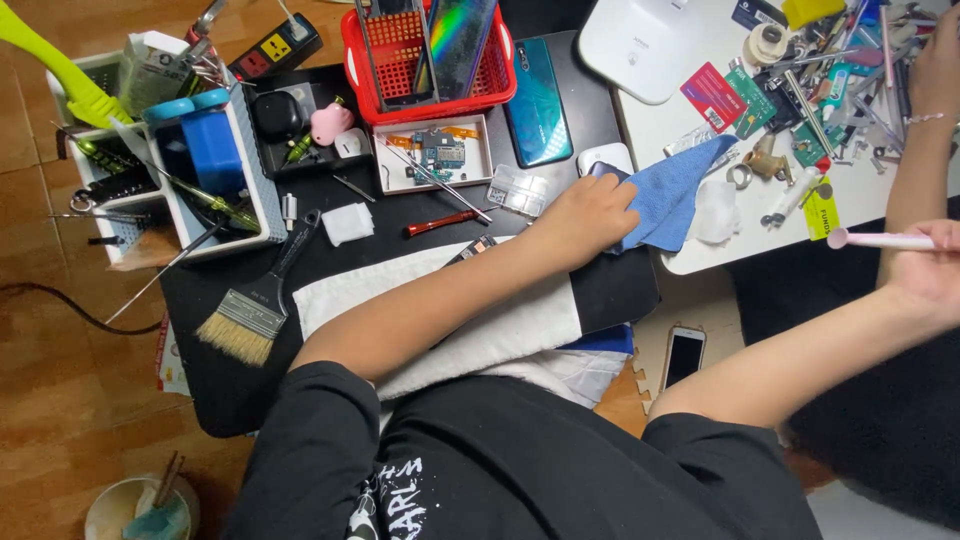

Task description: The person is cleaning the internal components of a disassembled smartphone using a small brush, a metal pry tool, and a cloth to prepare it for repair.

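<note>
Left hand: the left hand (590, 212) presses down, fingers curled, on a blue cloth (672, 192) over a dark phone (606, 170) at the black mat's (400, 250) right edge.
Right hand: the right hand (925, 270) grips a pink-tipped tool (880, 240), long axis horizontal, tip pointing left toward the cloth.
Nearer: the left hand.
Containers: red basket (500, 85) holds phones; white tray (480, 135) holds circuit boards.

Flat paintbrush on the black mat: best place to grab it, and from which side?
Take the paintbrush by its dark handle, above the metal ferrule, coming from above. It lies flat, bristles toward the wearer, handle angled up to the right toward the white pad; the handle's sides look clear.
</note>
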